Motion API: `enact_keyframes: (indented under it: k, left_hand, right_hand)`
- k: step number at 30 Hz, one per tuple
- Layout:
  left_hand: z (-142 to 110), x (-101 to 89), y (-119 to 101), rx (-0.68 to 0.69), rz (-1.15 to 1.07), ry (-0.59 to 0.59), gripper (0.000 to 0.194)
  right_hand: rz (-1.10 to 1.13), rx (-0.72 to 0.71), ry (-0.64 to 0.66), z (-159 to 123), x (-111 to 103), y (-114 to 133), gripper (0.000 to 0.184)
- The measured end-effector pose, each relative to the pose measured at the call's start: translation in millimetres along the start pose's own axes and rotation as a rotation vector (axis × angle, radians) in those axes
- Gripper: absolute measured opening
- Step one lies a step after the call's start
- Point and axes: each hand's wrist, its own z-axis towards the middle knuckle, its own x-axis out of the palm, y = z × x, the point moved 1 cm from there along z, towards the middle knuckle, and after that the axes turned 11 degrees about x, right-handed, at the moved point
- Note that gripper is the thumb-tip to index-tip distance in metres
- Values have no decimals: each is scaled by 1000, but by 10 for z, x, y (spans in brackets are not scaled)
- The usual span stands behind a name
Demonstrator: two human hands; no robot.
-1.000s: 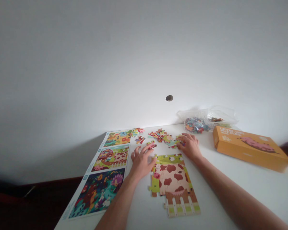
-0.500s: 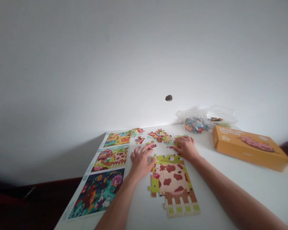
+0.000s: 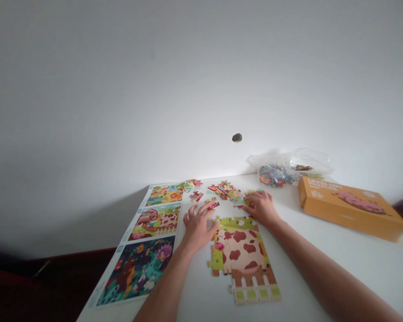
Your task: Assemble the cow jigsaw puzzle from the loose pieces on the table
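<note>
A partly joined jigsaw puzzle (image 3: 243,248) showing a spotted cow and a white fence lies flat between my forearms. My left hand (image 3: 197,226) rests at its upper left with fingers spread; the thumb is beside the puzzle's edge and a fingertip touches a loose pink pig piece (image 3: 212,204). At the right end of a pile of loose puzzle pieces (image 3: 224,189), my right hand (image 3: 262,208) has its fingers bent around a green and red puzzle piece (image 3: 251,204), partly hidden by them. A teal-edged piece (image 3: 238,203) lies just left of those fingertips.
A picture sheet (image 3: 139,264) with three printed scenes lies along the table's left edge. More pieces (image 3: 197,196) sit near its top. Clear bags of pieces (image 3: 275,174) stand against the wall, behind an orange puzzle box (image 3: 349,205) on the right.
My right hand has shifted slightly left and drawn its fingers in over the pieces, then stayed there. My left hand and the joined puzzle have not moved.
</note>
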Motion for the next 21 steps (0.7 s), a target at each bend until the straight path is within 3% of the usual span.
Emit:
enact_keyframes:
  k: [21]
  left_hand:
    - [7,-2,-30,60,-68,-31,23]
  right_hand:
    - [37,6,11,-2,-13,3,20]
